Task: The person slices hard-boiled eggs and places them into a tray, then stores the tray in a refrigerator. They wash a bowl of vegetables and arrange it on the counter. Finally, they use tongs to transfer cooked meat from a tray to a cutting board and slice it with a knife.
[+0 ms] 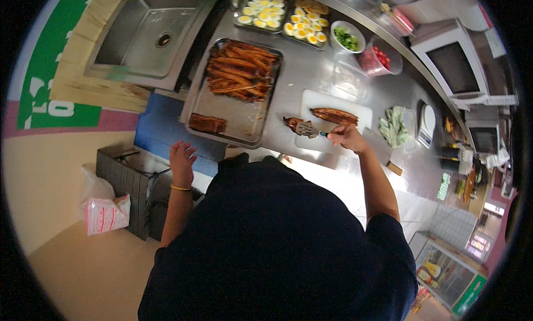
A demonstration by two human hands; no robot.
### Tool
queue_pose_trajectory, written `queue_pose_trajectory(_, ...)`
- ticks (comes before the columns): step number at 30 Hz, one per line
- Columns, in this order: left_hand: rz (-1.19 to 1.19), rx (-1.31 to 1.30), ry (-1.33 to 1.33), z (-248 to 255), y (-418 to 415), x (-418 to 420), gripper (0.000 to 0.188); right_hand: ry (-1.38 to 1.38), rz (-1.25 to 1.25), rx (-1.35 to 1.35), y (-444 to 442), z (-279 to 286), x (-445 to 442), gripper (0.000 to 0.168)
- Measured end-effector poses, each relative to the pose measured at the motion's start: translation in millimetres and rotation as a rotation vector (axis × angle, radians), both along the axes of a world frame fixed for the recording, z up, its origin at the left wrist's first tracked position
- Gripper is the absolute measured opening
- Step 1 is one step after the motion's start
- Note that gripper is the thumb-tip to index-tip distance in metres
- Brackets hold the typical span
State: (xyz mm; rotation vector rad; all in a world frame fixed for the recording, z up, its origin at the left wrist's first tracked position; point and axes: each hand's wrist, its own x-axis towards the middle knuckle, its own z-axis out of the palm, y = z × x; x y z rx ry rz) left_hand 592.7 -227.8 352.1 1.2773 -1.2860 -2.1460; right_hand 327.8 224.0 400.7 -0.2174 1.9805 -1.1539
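My right hand [348, 138] grips the handle of a slotted metal spatula [307, 129]. The spatula's blade lies over a small glazed brown piece of food [291, 122] at the left edge of a white cutting board [363, 108]. A longer glazed fillet [334, 115] rests on the board, just beyond my right hand. To the left, a metal tray [233, 102] holds a pile of glazed fillets [243, 69] at its far end and one separate piece [207, 123] at its near left corner. My left hand [182, 160] hangs in the air near that corner, fingers apart, holding nothing.
Beyond the tray are two trays of halved eggs [264, 10] [306, 25], a bowl of chopped greens [346, 38] and a container of red pieces [377, 59]. A green cloth [393, 127] and a kitchen scale [426, 123] lie right; a sink [137, 46] is left.
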Motion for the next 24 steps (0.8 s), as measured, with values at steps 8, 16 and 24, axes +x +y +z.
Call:
queue_pose_trajectory(8,0.062,0.069,-0.006,0,-16,2,0.024,0.080,0.261,0.017,-150,-15,26,0.040)
queue_pose_trajectory(16,0.079,0.064,-0.020,-23,-29,16,0.025,0.315,0.394,0.309,-179,27,52,0.059)
queue_pose_trajectory(24,-0.066,-0.005,-0.004,-27,-23,-2,0.027,0.502,0.480,0.448,-172,38,54,0.068)
